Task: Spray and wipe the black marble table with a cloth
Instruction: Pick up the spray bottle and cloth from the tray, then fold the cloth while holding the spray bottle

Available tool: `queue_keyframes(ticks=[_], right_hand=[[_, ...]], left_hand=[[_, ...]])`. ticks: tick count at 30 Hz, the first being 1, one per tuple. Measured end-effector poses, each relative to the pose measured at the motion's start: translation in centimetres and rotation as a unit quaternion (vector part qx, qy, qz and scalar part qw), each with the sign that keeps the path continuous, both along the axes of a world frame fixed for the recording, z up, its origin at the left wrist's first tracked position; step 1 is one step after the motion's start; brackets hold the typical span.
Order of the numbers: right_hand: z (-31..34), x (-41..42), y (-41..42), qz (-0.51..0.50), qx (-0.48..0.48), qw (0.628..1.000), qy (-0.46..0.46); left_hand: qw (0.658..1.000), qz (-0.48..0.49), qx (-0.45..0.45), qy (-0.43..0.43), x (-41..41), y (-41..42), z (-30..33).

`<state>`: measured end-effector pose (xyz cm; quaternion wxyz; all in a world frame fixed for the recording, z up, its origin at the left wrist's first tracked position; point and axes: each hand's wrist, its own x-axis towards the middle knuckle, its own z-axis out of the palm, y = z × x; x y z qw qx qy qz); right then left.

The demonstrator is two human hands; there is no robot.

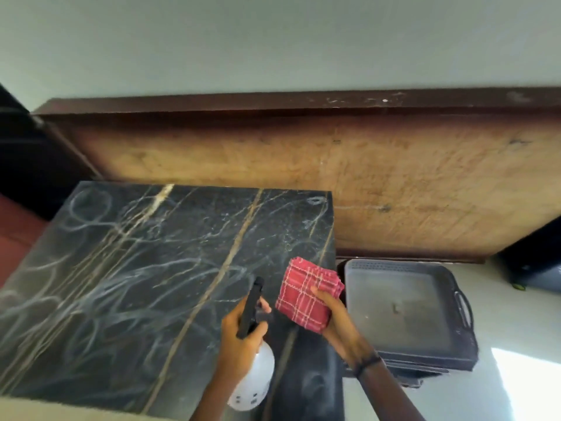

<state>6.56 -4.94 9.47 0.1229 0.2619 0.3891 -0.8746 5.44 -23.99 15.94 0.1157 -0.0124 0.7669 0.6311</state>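
Both my hands are low in view, over the near right part of the black marble worktop [127, 268]. Left hand [243, 332] has its grip curled round the neck of a white spray bottle [255, 378], fingers by the black trigger head [250, 308], nozzle pointing away from me across the stone. Right hand [334, 320], w/ a dark band at the wrist, pinches a folded red checked cloth [306, 291], thumb on top, cloth held just above the worktop's right edge. Marble surface shows pale swirly smears & gold-ish veins running front to back. Just right of the worktop, lower down, sits a stack of grey trays [394, 268] w/ handles. Farther back a big wooden board [303, 165] w/ a dark frame leans along a pale wall [273, 41]
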Motion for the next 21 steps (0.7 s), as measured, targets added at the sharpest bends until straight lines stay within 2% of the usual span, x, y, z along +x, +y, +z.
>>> queue_keyframes(ticks=[3,5,8,10,21], right_hand=[[0.6,-1.0,-6.2,0.043,0.03,0.999,-0.001],[0.9,-1.6,-10.4,0.075,0.124,0.989,0.009],[1.8,-2.5,-16.3,0.134,0.302,0.942,0.057],[2.3,-3.0,-19.9,0.151,0.358,0.918,0.077],[2.6,-2.5,-29.6,0.21,0.285,0.934,0.039]], left_hand=[[0.997,-0.015,-0.072,0.005,0.5,-6.2,-0.7],[0.993,-0.021,-0.119,0.014,0.8,-10.0,-1.1],[0.988,-0.018,-0.152,0.018,1.2,-15.0,-1.7],[0.987,-0.018,-0.16,0.02,1.7,-18.2,-2.3],[0.988,-0.012,-0.154,0.026,3.1,-27.5,-4.3]])
